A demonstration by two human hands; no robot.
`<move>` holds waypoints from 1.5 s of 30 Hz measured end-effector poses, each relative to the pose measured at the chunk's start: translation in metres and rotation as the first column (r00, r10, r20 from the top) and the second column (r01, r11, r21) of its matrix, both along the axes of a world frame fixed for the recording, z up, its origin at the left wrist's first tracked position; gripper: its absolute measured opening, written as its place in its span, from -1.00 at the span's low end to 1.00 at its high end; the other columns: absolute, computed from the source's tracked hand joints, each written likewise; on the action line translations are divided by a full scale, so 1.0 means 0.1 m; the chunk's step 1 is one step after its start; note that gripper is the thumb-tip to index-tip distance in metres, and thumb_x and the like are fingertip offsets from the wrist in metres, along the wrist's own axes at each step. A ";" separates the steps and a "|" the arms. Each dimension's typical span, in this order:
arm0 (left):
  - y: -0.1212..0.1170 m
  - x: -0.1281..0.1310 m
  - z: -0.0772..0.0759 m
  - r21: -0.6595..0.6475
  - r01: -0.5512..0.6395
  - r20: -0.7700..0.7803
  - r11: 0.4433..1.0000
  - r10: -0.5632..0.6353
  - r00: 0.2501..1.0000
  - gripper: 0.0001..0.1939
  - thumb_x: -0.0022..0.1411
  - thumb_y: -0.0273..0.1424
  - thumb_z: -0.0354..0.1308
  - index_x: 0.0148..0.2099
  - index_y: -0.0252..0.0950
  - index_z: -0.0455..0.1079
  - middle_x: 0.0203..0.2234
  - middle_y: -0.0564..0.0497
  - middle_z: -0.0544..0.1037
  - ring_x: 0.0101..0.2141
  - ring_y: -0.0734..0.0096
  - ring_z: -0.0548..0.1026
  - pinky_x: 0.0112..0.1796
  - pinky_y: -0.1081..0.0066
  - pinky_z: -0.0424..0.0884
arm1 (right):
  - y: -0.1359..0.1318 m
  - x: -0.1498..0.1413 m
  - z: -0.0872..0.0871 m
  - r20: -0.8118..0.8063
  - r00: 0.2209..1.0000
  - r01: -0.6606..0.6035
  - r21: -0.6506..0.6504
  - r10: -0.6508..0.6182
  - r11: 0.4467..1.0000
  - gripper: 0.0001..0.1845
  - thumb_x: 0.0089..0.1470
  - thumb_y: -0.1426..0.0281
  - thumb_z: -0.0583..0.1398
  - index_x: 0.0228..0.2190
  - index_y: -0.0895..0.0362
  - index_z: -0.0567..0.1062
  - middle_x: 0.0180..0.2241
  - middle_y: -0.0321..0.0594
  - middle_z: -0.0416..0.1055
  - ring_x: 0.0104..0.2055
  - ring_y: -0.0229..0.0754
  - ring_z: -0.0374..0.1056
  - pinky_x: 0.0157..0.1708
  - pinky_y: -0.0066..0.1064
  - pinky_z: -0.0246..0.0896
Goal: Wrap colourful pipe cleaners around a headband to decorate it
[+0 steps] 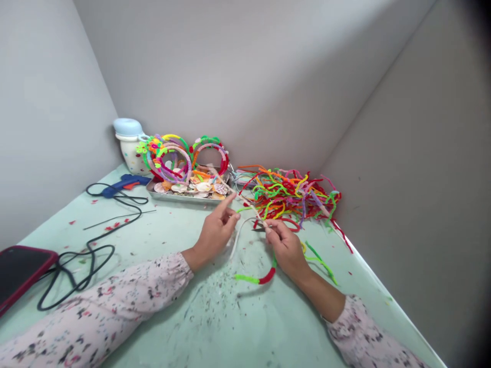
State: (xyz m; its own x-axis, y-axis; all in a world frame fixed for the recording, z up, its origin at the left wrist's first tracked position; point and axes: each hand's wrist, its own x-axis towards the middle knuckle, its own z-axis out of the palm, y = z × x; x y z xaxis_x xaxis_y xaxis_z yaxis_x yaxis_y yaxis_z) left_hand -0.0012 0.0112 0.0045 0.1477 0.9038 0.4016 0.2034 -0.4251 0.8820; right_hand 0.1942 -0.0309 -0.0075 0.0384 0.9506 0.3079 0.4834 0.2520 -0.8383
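My right hand (pixel 286 249) pinches a pale pink pipe cleaner (pixel 249 205), which runs up and left from the fingertips. A thin band also meets this hand: its bare white part (pixel 238 232) curves down on the left, and a part wrapped in red and green pipe cleaner (pixel 255 279) comes out below the palm. The grip on the band is hidden by the fingers. My left hand (pixel 215 231) has its index finger stretched out and its thumb apart, with the index tip close to the pink pipe cleaner; whether they touch is unclear.
A metal tray (pixel 187 199) holds seashells (pixel 203 188) and wrapped headbands (pixel 174 161). Pipe cleaners (pixel 295 197) are heaped at the back right, with scissors (pixel 290 223) in front. Leftward are a blue glue gun (pixel 125 185), a black cord (pixel 92 250), a phone (pixel 23 273) and a lidded cup (pixel 130 148).
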 end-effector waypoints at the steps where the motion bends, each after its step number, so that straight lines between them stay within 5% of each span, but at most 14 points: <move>1: 0.02 -0.02 0.02 -0.016 -0.030 0.063 0.999 0.031 0.998 -0.48 0.23 -0.35 0.03 0.23 -0.23 0.10 -0.42 0.08 0.41 -0.49 0.56 0.35 -0.44 0.53 0.32 | 0.01 0.00 0.00 -0.010 1.000 0.012 0.001 -0.012 1.000 -0.74 0.16 0.23 0.06 -0.19 0.09 0.40 -0.56 -0.35 0.29 -0.51 -0.23 0.21 -0.47 -0.43 0.10; 5: 0.09 -0.07 0.05 -0.127 -0.079 0.207 0.989 0.104 0.973 -0.68 0.19 -0.32 0.07 -0.01 -0.29 0.25 -0.49 0.13 0.35 -0.54 0.59 0.31 -0.47 0.54 0.27 | 0.00 0.01 0.00 -0.059 0.998 0.039 0.025 -0.038 0.999 -0.74 0.16 0.22 0.06 -0.20 0.10 0.39 -0.54 -0.33 0.30 -0.48 -0.22 0.24 -0.46 -0.43 0.14; 8: 0.08 -0.05 0.06 -0.250 0.123 0.198 0.960 -0.073 0.977 -0.76 0.19 -0.24 0.08 -0.30 -0.35 0.33 -0.56 0.12 0.33 -0.57 0.60 0.25 -0.51 0.55 0.19 | -0.01 0.00 0.01 -0.038 0.999 -0.018 0.080 0.021 0.997 -0.78 0.16 0.27 0.08 -0.21 0.10 0.41 -0.49 -0.31 0.34 -0.45 -0.23 0.26 -0.42 -0.44 0.16; 13: 0.02 -0.01 0.09 -0.451 0.478 0.297 0.754 -0.378 0.877 -0.69 0.14 -0.19 0.12 -0.41 -0.38 0.36 -0.60 0.08 0.37 -0.60 0.59 0.25 -0.53 0.52 0.14 | -0.01 0.00 0.01 0.005 0.994 -0.106 0.132 0.106 0.986 -0.82 0.15 0.33 0.10 -0.23 0.09 0.44 -0.43 -0.29 0.38 -0.42 -0.26 0.27 -0.38 -0.45 0.18; 19: -0.02 0.02 0.13 -0.499 0.569 0.392 0.654 -0.416 0.821 -0.69 0.12 -0.18 0.16 -0.40 -0.38 0.38 -0.61 0.08 0.37 -0.61 0.59 0.27 -0.54 0.51 0.16 | -0.02 0.01 -0.02 -0.129 0.971 -0.192 0.072 0.200 0.979 -0.75 0.11 0.29 0.15 -0.15 0.08 0.41 -0.44 -0.28 0.35 -0.42 -0.25 0.26 -0.38 -0.41 0.19; 22: 0.00 0.02 0.13 -0.469 0.578 0.442 0.668 -0.389 0.808 -0.74 0.08 -0.24 0.21 -0.43 -0.37 0.35 -0.62 0.10 0.34 -0.63 0.62 0.24 -0.56 0.54 0.14 | 0.00 0.01 -0.03 -0.369 0.887 -0.316 -0.043 0.279 0.948 -0.71 0.15 0.24 0.09 -0.11 0.09 0.38 -0.46 -0.28 0.38 -0.49 -0.27 0.24 -0.47 -0.43 0.18; 25: 0.03 0.00 0.14 -0.395 0.551 0.465 0.735 -0.357 0.810 -0.76 0.10 -0.26 0.20 -0.40 -0.37 0.36 -0.59 0.09 0.34 -0.60 0.62 0.25 -0.53 0.54 0.17 | 0.02 0.03 -0.02 -0.440 0.849 -0.349 -0.051 0.292 0.936 -0.73 0.18 0.23 0.07 -0.25 0.13 0.46 -0.51 -0.27 0.38 -0.52 -0.28 0.24 -0.49 -0.42 0.17; 31: -0.08 -0.04 0.41 -0.179 0.450 0.173 0.875 -0.423 0.890 -0.74 0.17 -0.26 0.13 -0.44 -0.35 0.41 -0.46 0.02 0.45 -0.37 0.48 0.38 -0.28 0.47 0.28 | -0.06 0.06 0.13 -0.205 0.950 -0.177 0.259 0.234 0.949 -0.80 0.16 0.34 0.10 -0.27 0.07 0.52 -0.40 -0.24 0.40 -0.32 -0.20 0.32 -0.27 -0.33 0.21; 37: -0.26 -0.07 0.69 -0.009 0.322 -0.087 0.947 -0.322 0.943 -0.79 0.18 -0.26 0.13 -0.33 -0.31 0.47 -0.40 0.00 0.49 -0.34 0.42 0.41 -0.28 0.42 0.28 | -0.14 0.06 0.22 0.062 0.994 -0.113 0.572 0.095 0.812 -0.74 0.11 0.50 0.11 -0.17 0.02 0.48 -0.25 -0.18 0.40 -0.18 -0.13 0.31 -0.16 -0.21 0.21; 40: -0.22 -0.08 0.63 0.142 0.307 -0.225 0.941 -0.271 0.936 -0.82 0.19 -0.31 0.11 -0.32 -0.30 0.46 -0.41 0.01 0.48 -0.30 0.38 0.40 -0.20 0.37 0.27 | -0.10 0.07 0.18 0.215 0.977 -0.153 0.635 0.017 0.757 -0.68 0.04 0.55 0.17 -0.15 0.03 0.47 -0.25 -0.17 0.40 -0.17 -0.10 0.31 -0.15 -0.18 0.20; 45: -0.09 -0.07 0.35 0.260 0.297 -0.345 0.919 -0.199 0.917 -0.87 0.15 -0.42 0.12 -0.23 -0.28 0.42 -0.33 -0.01 0.49 -0.21 0.32 0.39 -0.11 0.29 0.24 | -0.02 0.10 0.11 0.318 0.948 -0.171 0.592 -0.034 0.788 -0.71 0.05 0.54 0.18 -0.17 0.05 0.47 -0.24 -0.17 0.43 -0.15 -0.10 0.29 -0.11 -0.16 0.17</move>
